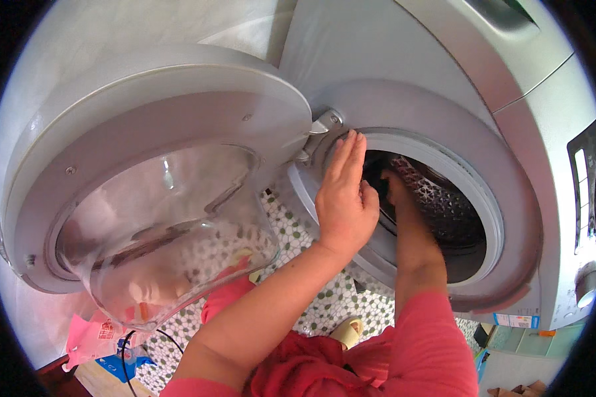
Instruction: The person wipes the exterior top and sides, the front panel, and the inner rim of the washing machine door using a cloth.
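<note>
A front-loading washing machine (516,208) stands before me with its round door (179,99) swung out to the left. My left hand (347,193) rests flat against the left side of the door opening, near the metal hinge (328,121), its fingers pointing up and nothing in it. Through the opening reaches my right hand (395,186), inside the dark drum (442,213). Shadow and blur hide its fingers, so whether it holds anything does not show. A grey rubber gasket (494,223) rings the opening.
The door's clear glass bowl (179,258) bulges out at the left. Below it lie a pink plastic bag (92,337), a blue packet (119,367) and a black cable (124,355). My slippered foot (348,332) stands on the pebble-patterned floor (308,317). A wall is behind the door.
</note>
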A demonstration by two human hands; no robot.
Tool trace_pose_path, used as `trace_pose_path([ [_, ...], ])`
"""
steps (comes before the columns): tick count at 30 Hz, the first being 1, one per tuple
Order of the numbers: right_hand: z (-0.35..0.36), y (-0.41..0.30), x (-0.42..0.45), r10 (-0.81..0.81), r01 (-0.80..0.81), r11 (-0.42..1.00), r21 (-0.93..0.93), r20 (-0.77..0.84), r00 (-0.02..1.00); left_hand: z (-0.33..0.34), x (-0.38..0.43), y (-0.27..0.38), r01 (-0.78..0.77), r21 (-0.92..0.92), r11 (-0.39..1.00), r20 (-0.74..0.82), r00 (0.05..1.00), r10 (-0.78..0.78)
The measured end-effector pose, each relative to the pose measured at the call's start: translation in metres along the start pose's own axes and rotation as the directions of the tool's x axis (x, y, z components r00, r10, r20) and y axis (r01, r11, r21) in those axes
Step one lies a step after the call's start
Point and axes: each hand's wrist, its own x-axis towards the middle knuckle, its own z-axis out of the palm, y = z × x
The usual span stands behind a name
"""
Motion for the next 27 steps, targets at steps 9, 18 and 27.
trace_pose_path([
  [9, 0.041, -0.042, 0.009, -0.313, 0.355, 0.582, -0.732, 0.201, 0.928, -0.010, 0.001, -0.008, -0.020, 0.061, 0.998, -0.008, 1.000, 0.020],
  [18, 0.036, -0.022, 0.001, -0.373, 0.511, 0.110, -0.852, 0.441, 0.816, 0.005, 0.000, -0.007, -0.035, 0.055, 0.998, -0.090, 0.995, 0.040],
  [27, -0.082, 0.003, 0.006, -0.223, 0.008, 0.104, -0.995, -0.016, 0.975, 0.011, -0.003, -0.002, -0.039, 0.085, 0.996, -0.016, 0.999, 0.040],
])
